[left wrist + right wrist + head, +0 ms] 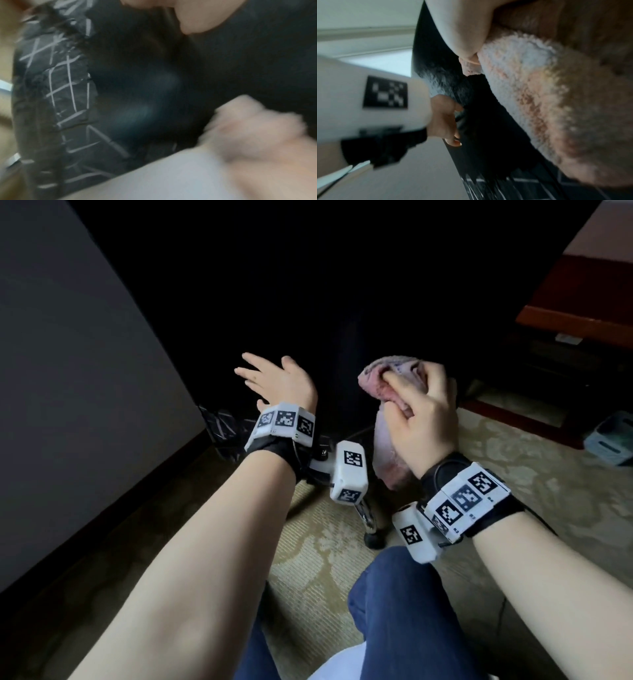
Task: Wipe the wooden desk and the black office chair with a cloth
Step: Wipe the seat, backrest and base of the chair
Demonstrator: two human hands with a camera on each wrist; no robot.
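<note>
I am crouched low behind the black office chair [308,302], so I judge the chair is the part in hand; its broad dark back fills the upper middle of the head view. My right hand [424,412] has its fingers curled round the bunched pink cloth [387,392], pressing it against the chair's back near its lower edge — the right wrist view shows the fluffy cloth squeezed between my palm and the black surface. My left hand [277,381] lies flat with fingers straight and spread, touching the chair's back towards its left edge, as if to steady it.

How much of the chair is already wiped I cannot tell; the surface is too dark to show it. The wooden desk [589,313] stands at the upper right corner, well apart from both hands, and nothing shows whether it has been wiped.

As for containers — a greenish one [609,440] sits on the carpet [325,542] at the right edge, below the desk; what it holds I cannot make out.
</note>
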